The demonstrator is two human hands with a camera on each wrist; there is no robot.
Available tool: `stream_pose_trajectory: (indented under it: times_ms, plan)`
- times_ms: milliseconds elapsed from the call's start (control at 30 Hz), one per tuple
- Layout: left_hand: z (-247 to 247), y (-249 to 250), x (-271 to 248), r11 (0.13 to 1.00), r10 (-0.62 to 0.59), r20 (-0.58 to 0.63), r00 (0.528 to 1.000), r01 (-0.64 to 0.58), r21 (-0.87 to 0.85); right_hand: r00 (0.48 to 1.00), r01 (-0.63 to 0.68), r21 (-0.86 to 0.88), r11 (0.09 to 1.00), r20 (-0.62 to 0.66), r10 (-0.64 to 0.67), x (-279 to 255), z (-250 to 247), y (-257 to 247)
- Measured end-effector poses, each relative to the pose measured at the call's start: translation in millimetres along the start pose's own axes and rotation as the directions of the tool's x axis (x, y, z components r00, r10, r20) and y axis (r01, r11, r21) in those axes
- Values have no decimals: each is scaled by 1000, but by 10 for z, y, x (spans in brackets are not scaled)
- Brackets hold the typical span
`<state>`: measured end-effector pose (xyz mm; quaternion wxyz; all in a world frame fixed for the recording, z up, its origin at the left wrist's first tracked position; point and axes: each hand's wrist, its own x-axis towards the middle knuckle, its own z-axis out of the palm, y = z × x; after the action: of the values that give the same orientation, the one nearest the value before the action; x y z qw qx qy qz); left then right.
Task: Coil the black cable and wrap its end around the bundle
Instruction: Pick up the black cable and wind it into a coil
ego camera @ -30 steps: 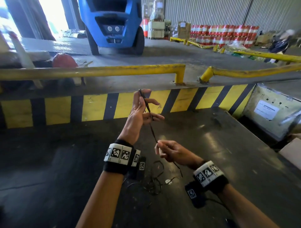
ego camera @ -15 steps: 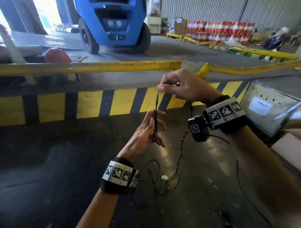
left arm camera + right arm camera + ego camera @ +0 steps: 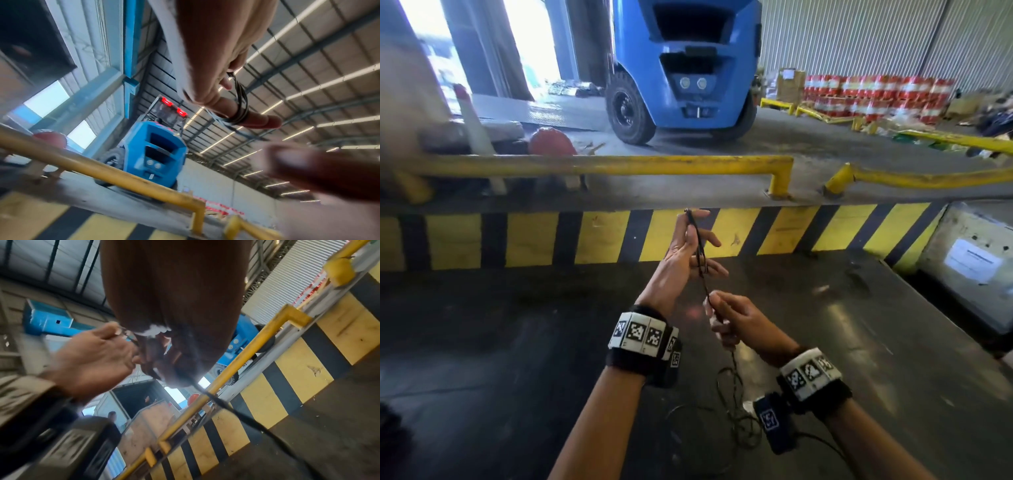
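A thin black cable runs in several loops over my left hand, which is raised palm-up with its fingers spread and straight. In the left wrist view the loops circle one outstretched finger. Just below and to the right, my right hand pinches the strand between thumb and fingertips. From there the cable drops to a loose tangle on the dark floor.
A yellow-and-black striped curb with a yellow rail stands right ahead. A blue forklift is parked beyond it. A grey box sits at the right, and red-and-white drums are stacked far back.
Half a second ago my right hand was above the left hand at the top of the loop. It has since come down below the left hand, still pinching the cable. The left hand rose slightly.
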<state>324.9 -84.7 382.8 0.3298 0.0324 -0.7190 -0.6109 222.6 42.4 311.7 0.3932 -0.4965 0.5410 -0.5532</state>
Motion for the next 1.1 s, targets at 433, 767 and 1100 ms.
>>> stream_pose_trajectory:
  times_ms: [433,767,1100]
  plan:
    - [93,-258,-342,978,-170,168,971,145,150,989,135,-730,670,58,-136,28,-480,-1483]
    - [71,295,-482,969,14,145,989,22,-246,993,119,-320,940,21,-118,452,-395,-644]
    - [-572,26,155,994,32,-82,996,-23,111,988,-7,-118,993,155,25,-128,137,-387]
